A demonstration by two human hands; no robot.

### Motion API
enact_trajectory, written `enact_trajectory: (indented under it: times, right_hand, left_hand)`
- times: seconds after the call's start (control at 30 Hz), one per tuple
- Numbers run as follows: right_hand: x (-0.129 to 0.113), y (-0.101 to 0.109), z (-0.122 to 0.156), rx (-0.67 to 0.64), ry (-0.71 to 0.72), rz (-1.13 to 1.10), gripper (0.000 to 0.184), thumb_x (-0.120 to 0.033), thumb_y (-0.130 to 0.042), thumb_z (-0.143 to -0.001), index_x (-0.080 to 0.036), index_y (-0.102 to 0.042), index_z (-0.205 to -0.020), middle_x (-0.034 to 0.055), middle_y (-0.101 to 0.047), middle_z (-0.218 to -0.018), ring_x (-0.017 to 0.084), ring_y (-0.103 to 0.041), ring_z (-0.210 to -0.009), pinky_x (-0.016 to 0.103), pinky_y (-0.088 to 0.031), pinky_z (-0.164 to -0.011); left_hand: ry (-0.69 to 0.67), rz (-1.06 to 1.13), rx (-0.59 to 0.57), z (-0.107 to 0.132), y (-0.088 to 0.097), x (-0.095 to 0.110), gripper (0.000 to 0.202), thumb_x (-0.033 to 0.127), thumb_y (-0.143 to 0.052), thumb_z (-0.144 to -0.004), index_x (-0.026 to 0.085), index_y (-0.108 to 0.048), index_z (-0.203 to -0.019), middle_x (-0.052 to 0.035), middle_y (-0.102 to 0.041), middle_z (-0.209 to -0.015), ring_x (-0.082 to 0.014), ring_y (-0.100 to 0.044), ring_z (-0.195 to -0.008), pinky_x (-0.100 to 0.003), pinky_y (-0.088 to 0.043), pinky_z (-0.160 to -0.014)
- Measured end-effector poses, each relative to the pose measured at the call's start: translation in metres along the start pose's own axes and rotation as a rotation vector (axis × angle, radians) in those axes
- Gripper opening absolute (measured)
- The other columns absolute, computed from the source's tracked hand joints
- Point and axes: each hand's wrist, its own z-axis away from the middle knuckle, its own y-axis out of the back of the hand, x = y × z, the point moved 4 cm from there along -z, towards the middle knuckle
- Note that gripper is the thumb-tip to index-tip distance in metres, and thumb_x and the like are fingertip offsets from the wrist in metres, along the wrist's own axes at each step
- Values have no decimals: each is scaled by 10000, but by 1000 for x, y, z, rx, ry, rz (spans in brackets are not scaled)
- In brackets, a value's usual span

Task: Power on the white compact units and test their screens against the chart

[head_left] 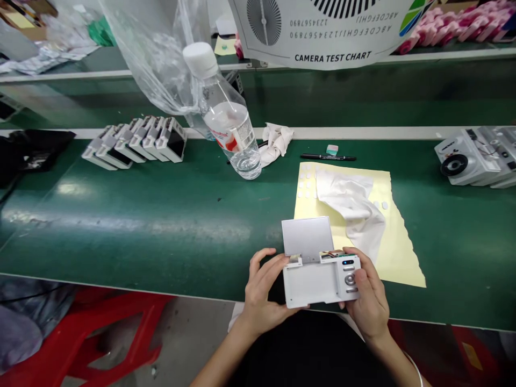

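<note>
Between both hands, over the front edge of the bench, is a white camera body [310,285] with buttons and two small blue lights on its right part. Its grey screen panel [307,238] is flipped up above the body, and some wires show at the top edge. My left hand [264,298] grips the body's left side, fingers at the upper corner and thumb along the bottom. My right hand [368,301] grips the right end, thumb by the buttons. Just beyond lie a yellow sheet [397,252] with small white stickers and a white cloth [355,201].
A water bottle [229,118] stands beside a crumpled cloth [277,141]. Several camera units [137,141] line up at left, more camera bodies [470,161] at right. A black pen [328,157] lies behind the sheet. A test chart [330,37] hangs above; a red stool [116,333] is lower left.
</note>
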Motion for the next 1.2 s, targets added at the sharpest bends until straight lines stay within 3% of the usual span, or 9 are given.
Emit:
enact_trajectory:
  times: [0.73,0.97,1.2]
  right_hand:
    - [2,0,0,6,7,-44,295,-445,-519,-915,-265,-594,-1136,62,-643,-1001,77,-466,-381,235,-386,-300]
    - [0,-2,-1,-21,3,-86,392,-562,-487,-895,-275,-590,-1141,56,-627,-974,93,-469,-389,248,-382,-285]
    - [-2,-4,-1,-31,-12,-132,416,-585,-479,-892,-268,-586,-1139,45,-641,-890,104,-466,-389,245,-369,-289]
  left_hand:
    - [47,0,-64,-4,-2,-2,705,607,-701,-730,217,-500,-1281,-110,-678,-1023,-297,-613,-1035,-471,-563,-837]
    - [102,5,-95,-1,-3,-6,740,628,-712,-704,208,-514,-1281,-123,-669,-1051,-317,-588,-1083,-473,-569,-834]
    - [137,18,-112,-1,-3,-6,724,599,-728,-704,205,-521,-1275,-117,-663,-1072,-305,-571,-1099,-468,-564,-857]
